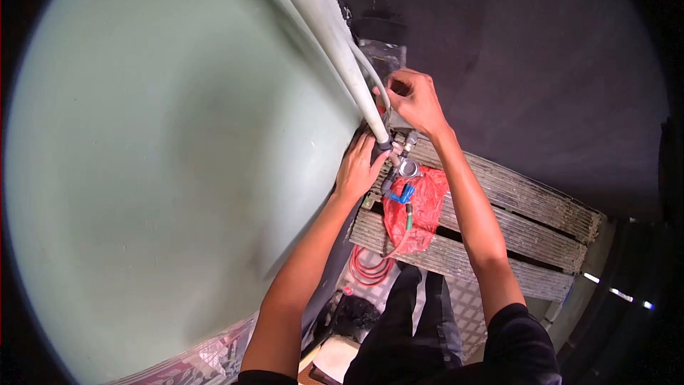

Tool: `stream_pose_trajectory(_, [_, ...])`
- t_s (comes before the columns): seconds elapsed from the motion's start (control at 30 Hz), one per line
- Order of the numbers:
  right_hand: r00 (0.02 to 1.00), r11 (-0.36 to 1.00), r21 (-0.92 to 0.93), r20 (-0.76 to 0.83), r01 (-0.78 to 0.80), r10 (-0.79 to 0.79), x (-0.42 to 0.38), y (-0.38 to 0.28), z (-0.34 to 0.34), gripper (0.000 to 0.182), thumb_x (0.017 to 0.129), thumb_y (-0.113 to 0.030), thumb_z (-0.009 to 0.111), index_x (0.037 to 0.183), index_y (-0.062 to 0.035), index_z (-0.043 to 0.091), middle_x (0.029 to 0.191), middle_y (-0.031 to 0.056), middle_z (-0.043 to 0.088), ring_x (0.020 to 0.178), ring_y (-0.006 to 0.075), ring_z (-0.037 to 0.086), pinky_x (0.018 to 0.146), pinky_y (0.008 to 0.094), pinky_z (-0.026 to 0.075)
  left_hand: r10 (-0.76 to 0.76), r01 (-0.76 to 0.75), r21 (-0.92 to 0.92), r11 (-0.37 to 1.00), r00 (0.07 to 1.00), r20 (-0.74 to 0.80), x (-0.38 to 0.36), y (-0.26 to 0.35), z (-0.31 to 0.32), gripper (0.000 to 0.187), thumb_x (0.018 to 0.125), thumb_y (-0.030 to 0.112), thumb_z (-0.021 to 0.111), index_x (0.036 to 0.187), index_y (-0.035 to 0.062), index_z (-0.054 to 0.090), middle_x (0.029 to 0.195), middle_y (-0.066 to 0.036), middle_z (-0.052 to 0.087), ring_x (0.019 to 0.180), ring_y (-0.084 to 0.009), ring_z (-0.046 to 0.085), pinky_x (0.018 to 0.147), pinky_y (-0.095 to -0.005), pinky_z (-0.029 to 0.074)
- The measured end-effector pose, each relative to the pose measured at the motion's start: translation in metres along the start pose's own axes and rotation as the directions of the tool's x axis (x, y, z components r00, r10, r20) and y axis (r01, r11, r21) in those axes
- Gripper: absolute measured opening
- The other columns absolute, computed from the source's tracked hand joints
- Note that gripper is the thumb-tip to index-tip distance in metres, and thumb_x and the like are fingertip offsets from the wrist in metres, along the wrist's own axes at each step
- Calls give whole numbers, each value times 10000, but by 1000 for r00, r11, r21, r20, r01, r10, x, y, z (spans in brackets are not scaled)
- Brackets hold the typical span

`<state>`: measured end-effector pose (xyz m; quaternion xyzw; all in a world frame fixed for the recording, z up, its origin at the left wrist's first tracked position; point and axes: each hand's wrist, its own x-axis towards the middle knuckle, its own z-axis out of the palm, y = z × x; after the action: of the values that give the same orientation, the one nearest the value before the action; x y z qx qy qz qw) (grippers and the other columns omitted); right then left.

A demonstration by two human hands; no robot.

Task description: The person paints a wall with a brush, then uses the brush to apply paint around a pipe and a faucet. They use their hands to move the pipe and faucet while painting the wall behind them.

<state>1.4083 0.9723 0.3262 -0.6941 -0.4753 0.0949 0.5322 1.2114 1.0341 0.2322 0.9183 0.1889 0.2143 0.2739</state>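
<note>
A long pale pipe (pixel 335 50) slants down along the wall to a dark collar above a cluster of metal fittings. My left hand (pixel 356 169) is closed around the pipe's lower end at the collar, its thumb lying over the fittings. Higher up, beside a thinner grey hose (pixel 372 75), my right hand (pixel 415 102) has its fingers curled in a pinch; what they hold is hidden. Just below both hands are a round water meter (pixel 408 168) and a blue-handled tap (pixel 406 194). A green connector (pixel 409 221) joins the tap to a hose.
Under the fittings a red plastic bag (pixel 427 207) lies on a slatted wooden bench (pixel 513 232). A coiled red hose (pixel 370 269) rests on the tiled floor by my legs. The pale green wall (pixel 178 135) rises close on the left, a dark wall (pixel 527 64) behind.
</note>
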Motion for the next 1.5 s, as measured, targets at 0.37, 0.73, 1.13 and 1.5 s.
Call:
stream_pose_trajectory(0.37, [889,939,-125,302,-322,345,-18,73,33,421,779,-341,771,901,60,740,797,308,672,851,431,705,773,470,526,-5,5,20,1000,1000,17,0,-1,3,440,944,213,673,1275,-48,548,1200,-282,608,1119,-482,577,966,-502,477])
stream_pose_trajectory(0.73, [958,994,-56,268,-89,101,10,46,19,352,821,-279,737,874,68,719,713,295,640,675,383,682,670,441,515,14,-14,51,999,1000,12,0,2,0,427,934,253,681,1219,-33,544,1146,-232,551,1091,-424,560,956,-487,473])
stream_pose_trajectory(1.13, [973,982,-54,135,-179,185,-49,33,5,253,887,-148,681,1065,32,690,880,265,668,771,403,662,733,453,496,-19,19,12,1000,999,36,0,3,-1,472,916,250,695,1271,-24,547,1205,-229,564,1153,-419,557,1000,-475,468])
stream_pose_trajectory(1.5, [973,989,-53,-192,-140,127,-77,-1,4,371,1028,-287,497,1165,39,610,904,292,630,871,476,624,791,503,481,-14,14,44,999,1000,8,1,4,1,467,904,275,704,1216,-37,553,1168,-229,552,1114,-413,561,970,-473,481])
